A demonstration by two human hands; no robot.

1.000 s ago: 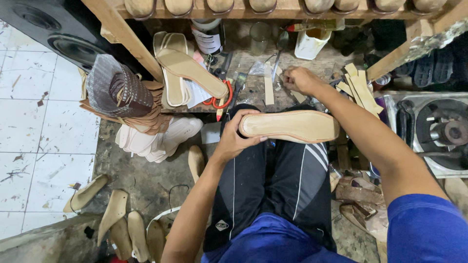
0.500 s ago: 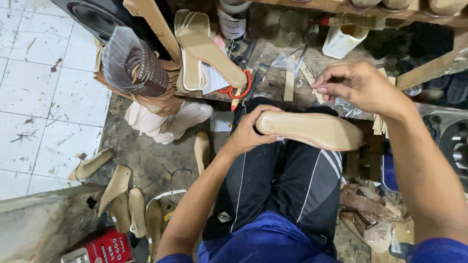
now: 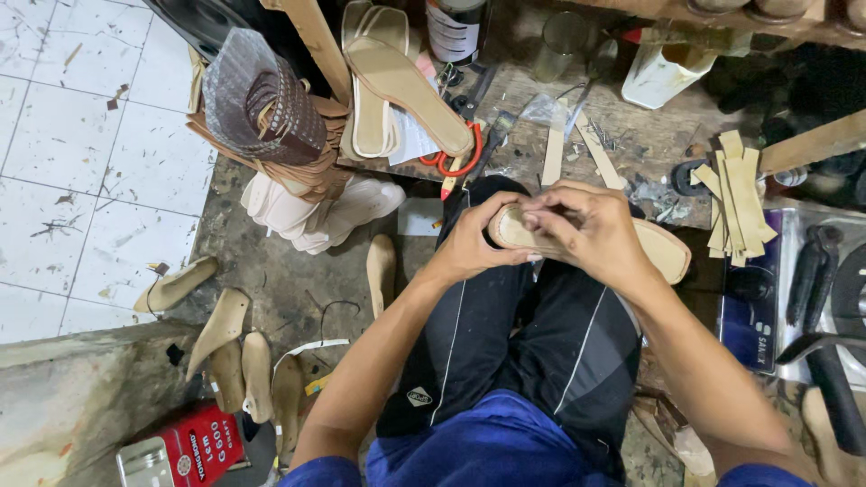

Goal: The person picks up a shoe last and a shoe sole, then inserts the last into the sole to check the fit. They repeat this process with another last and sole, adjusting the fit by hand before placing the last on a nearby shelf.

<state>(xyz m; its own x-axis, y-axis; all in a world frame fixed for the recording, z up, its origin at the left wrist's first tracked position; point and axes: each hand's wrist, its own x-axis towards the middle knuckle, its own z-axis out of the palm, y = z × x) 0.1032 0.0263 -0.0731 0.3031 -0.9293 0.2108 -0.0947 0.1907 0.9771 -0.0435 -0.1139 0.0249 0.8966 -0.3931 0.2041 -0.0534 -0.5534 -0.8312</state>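
Tan sole (image 3: 663,248) gripped by left hand (image 3: 474,239), right hand (image 3: 591,225); knees below.

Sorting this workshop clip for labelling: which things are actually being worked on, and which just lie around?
In hand:
- tan shoe sole, on the lap
- left hand gripping its end
- right hand pressing on top

Lying about:
- orange-handled scissors
- stack of soles
- tan strips
- red tin
- loose soles on floor

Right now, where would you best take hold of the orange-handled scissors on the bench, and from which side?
Grip the orange-handled scissors at the exposed handle loop, coming from the person's side. A tan sole leans across the rest, so only the loop shows free.
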